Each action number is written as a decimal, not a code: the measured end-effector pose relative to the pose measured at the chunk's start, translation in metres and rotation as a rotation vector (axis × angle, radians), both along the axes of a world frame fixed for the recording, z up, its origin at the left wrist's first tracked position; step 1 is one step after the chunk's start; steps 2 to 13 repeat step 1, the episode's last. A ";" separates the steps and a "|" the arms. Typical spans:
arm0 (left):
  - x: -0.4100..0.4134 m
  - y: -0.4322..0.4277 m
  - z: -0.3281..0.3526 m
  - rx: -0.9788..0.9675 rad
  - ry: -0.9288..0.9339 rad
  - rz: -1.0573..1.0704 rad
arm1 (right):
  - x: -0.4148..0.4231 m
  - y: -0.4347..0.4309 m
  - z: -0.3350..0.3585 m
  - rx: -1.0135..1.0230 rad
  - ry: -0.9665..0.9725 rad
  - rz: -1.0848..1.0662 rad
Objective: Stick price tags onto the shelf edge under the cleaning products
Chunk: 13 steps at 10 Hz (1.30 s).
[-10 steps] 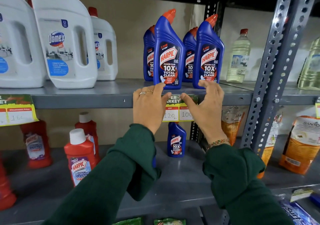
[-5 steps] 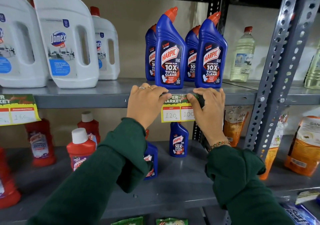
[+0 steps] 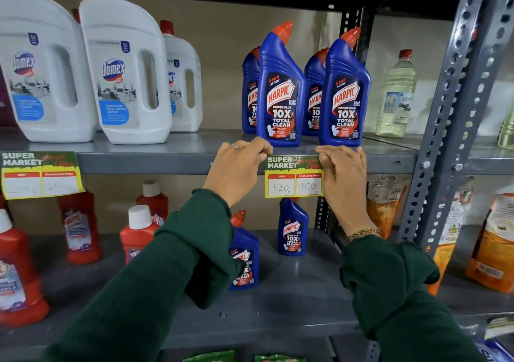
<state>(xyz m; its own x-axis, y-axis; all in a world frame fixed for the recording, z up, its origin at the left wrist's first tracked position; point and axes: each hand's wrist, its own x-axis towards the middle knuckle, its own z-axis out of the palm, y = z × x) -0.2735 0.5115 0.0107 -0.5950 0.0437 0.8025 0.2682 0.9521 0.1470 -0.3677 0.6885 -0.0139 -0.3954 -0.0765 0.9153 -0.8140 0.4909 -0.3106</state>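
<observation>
Price tag (image 3: 293, 176) mid-frame: left hand (image 3: 239, 171) and right hand (image 3: 343, 172) pinch its top corners; best press flat along shelf edge (image 3: 167, 164).

I see it all through the one wide camera on my head, facing forward and slightly down, close to the grey shelf edge (image 3: 167, 164). My sleeves (image 3: 167, 278) rise from the bottom; the upright post (image 3: 445, 144) bows at the right.
</observation>
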 end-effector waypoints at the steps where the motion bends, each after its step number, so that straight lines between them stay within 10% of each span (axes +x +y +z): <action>1: 0.006 -0.005 -0.002 -0.001 0.019 -0.040 | 0.015 0.017 -0.011 -0.038 -0.093 0.121; 13: 0.006 -0.005 -0.002 -0.001 0.019 -0.040 | 0.015 0.017 -0.011 -0.038 -0.093 0.121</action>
